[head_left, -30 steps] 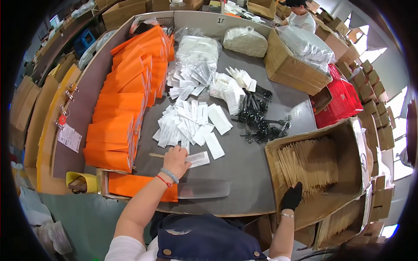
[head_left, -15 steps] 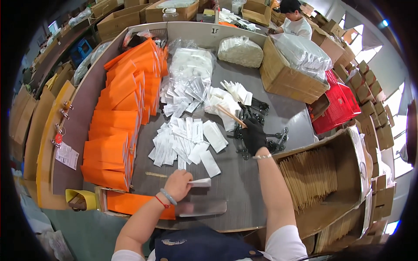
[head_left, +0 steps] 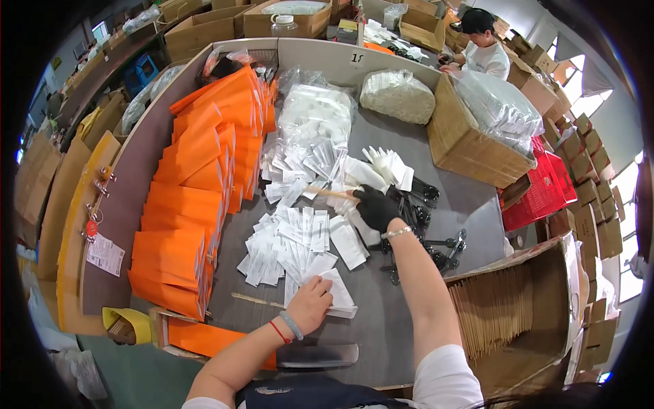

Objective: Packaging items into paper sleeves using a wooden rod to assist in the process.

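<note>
My bare left hand [head_left: 310,305] has its fingers closed on the edge of a white flat packet [head_left: 339,294] at the near middle of the table; its fingertips are partly hidden. My right hand [head_left: 376,208], in a black glove, grips a thin tan stick [head_left: 332,193] pointing left, over white folded packets [head_left: 349,242]. Left of it spreads a loose pile of narrow white printed packets [head_left: 267,251]. Beside the right wrist lie several black pieces with round knobbed ends [head_left: 443,251].
Orange packets [head_left: 180,211] stand in rows at the left. A clear bag of white packets [head_left: 317,112] lies behind the pile. A carton [head_left: 477,150] and a box of thin tan sheets [head_left: 490,307] flank the right side. A co-worker [head_left: 485,51] is at the far right.
My right hand has moved left with the stick, from the black pieces to over the white packets. My left hand has moved slightly right with its packet, onto the loose ones. The view has shifted slightly.
</note>
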A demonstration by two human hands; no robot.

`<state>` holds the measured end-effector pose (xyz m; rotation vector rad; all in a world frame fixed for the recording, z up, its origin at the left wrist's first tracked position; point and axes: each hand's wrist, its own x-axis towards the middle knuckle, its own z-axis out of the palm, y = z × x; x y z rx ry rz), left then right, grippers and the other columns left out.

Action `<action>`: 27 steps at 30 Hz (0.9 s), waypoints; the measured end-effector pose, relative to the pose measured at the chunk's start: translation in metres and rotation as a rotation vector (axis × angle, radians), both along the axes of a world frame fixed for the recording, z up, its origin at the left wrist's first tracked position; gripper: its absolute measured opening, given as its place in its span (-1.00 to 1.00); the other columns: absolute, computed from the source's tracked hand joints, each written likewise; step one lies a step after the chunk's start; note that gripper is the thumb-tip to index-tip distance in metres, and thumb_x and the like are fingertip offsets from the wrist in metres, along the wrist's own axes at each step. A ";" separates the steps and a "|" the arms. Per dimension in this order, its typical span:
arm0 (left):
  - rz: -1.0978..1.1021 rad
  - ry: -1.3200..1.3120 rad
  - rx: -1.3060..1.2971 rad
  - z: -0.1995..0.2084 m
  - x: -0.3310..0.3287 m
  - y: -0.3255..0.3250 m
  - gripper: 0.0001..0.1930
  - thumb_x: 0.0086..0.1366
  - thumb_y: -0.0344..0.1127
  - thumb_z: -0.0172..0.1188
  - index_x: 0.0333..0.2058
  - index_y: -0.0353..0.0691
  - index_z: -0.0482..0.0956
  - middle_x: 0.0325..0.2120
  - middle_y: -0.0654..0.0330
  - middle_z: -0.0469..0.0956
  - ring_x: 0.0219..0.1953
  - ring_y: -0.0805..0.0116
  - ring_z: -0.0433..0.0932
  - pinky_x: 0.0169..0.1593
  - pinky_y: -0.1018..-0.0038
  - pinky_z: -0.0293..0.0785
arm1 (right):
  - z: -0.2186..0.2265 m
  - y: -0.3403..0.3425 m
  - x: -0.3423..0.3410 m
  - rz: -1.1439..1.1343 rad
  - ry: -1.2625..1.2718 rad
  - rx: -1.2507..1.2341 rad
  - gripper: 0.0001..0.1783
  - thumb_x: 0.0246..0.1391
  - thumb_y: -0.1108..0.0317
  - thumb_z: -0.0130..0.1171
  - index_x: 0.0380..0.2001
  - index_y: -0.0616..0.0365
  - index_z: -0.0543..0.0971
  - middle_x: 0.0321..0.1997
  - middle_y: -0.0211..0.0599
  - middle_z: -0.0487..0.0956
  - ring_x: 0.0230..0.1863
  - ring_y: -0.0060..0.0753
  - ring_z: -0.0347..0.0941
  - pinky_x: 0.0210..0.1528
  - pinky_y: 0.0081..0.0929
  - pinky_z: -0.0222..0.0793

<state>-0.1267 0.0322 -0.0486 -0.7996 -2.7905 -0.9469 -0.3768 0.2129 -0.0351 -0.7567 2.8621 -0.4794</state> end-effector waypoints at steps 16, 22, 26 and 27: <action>0.129 -0.107 -0.126 0.035 0.056 0.002 -0.79 -0.03 -0.38 0.27 -0.36 -0.18 0.49 -0.03 0.15 0.46 0.01 0.10 0.39 -0.02 0.24 0.35 | 0.026 0.055 0.031 -0.284 0.289 -0.169 -0.71 0.07 0.26 0.10 -0.11 -0.19 0.61 0.06 -0.23 0.48 0.10 -0.08 0.39 0.08 -0.19 0.36; 0.140 -0.144 -0.053 0.042 0.065 -0.007 -0.80 -0.05 -0.39 0.29 -0.40 -0.14 0.48 -0.05 0.15 0.50 -0.02 0.09 0.42 -0.03 0.21 0.35 | 0.011 0.088 0.027 -0.214 -0.054 -0.068 -0.72 0.10 0.24 0.08 -0.13 0.03 0.60 -0.01 -0.17 0.53 0.04 -0.09 0.45 0.06 -0.30 0.37; 0.174 -0.166 -0.057 0.041 0.070 -0.016 -0.80 -0.06 -0.39 0.30 -0.43 -0.14 0.47 -0.06 0.14 0.51 -0.03 0.09 0.42 -0.04 0.22 0.35 | 0.023 0.062 0.067 0.011 -0.090 -0.089 -0.70 0.07 0.25 0.09 -0.13 0.04 0.60 -0.02 -0.19 0.54 0.04 -0.04 0.44 0.05 -0.25 0.38; 0.173 -0.153 -0.041 0.040 0.071 -0.017 -0.81 -0.05 -0.39 0.29 -0.43 -0.14 0.47 -0.07 0.15 0.52 -0.05 0.10 0.43 -0.06 0.22 0.35 | 0.026 0.058 0.078 0.066 -0.154 -0.089 -0.70 0.06 0.25 0.09 -0.13 0.03 0.60 -0.02 -0.20 0.54 0.04 -0.05 0.44 0.06 -0.25 0.38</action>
